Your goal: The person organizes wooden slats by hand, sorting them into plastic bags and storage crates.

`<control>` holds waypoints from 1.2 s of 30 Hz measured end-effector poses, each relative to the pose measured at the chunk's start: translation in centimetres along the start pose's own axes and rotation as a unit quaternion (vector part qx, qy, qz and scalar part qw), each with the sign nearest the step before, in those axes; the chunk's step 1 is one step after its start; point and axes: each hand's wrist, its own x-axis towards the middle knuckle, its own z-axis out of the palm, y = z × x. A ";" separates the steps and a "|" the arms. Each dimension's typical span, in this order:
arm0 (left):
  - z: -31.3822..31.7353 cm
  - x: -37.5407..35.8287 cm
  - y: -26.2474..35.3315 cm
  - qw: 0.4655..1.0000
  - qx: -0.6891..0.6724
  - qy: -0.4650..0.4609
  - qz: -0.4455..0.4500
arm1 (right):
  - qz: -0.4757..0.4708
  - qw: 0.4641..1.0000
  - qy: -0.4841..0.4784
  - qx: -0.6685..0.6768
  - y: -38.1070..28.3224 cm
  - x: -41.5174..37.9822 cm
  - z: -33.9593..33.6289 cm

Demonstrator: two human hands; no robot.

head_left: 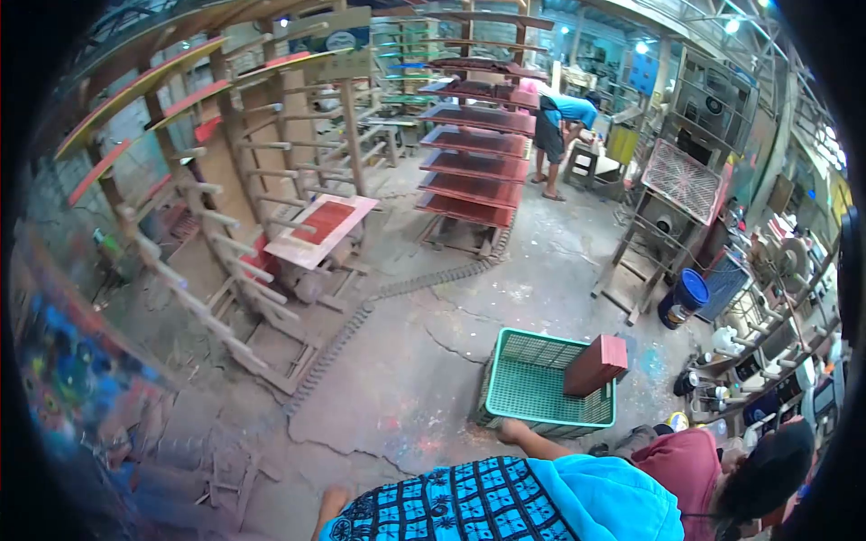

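A green plastic crate (499,379) sits on the concrete floor in front of me. Inside its right end stands a stack of dark red flat pieces (595,365), rising above the rim. My right hand (514,432) is at the crate's near left edge, and its fingers appear closed on the rim. At the lower left, what looks like my left hand (334,501) shows only in part beyond the blue patterned cloth (451,500); its fingers cannot be made out.
A person in a dark pink top (681,464) is close on my right. A wooden rack (474,185) holds red panels ahead; another person (568,113) bends beyond it. A ribbed hose (433,281) crosses the floor. A blue bucket (683,298) stands right. Peg racks (225,261) stand left.
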 end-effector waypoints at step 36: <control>-24.1 58.1 40.8 0.996 0.083 -0.021 -0.011 | 0.041 0.994 0.090 0.035 7.4 68.0 -45.6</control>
